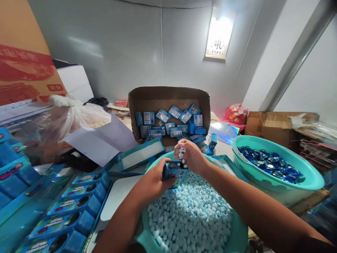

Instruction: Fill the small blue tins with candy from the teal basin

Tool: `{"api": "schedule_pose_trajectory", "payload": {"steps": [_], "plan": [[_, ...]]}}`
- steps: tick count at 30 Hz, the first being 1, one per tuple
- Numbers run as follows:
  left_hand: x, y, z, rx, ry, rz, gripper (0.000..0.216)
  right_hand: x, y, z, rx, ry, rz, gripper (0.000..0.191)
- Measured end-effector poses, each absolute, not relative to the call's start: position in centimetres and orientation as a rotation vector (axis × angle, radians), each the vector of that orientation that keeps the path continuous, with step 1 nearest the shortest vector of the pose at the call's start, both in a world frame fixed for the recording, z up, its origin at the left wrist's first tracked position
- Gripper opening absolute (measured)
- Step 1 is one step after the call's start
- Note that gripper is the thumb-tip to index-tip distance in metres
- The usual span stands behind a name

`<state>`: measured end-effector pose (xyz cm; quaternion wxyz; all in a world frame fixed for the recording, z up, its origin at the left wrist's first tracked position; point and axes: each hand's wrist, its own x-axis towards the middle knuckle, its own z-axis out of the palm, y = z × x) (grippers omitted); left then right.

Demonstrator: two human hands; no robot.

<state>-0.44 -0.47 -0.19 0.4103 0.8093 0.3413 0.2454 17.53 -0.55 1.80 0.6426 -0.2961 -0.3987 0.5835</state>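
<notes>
My left hand [155,180] is closed around a small blue box [174,172], holding it over a teal basin [239,233]. The box has an opening in its upper face. Just above that opening, my right hand [191,154] is curled around several small white candies [181,154], and a few of them lie close to the hole. Loose white and pale blue candies [195,214] fill the basin below both hands. My right fingertips are partly hidden behind the palm.
Behind the basin a cardboard box [168,93] holds many blue packets. At right stands a teal tub [313,181] of blue caps [271,165]. Open-holed blue boxes [76,203] line a tray at left, near a white sheet [105,138] and a knotted plastic bag [76,112].
</notes>
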Motion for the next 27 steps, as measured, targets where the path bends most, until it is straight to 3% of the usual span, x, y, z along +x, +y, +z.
{"api": "schedule_pose_trajectory", "payload": {"steps": [19,27], "plan": [[-0.5,-0.1,-0.5,2.017,0.917,0.650,0.047,17.6,-0.7,1.7,-0.755,-1.090,1.278,0.013],[-0.5,0.6,-1.6,1.902,0.925,0.788,0.054,18.1,-0.2,1.2,-0.822,-1.357,1.122,0.023]]}}
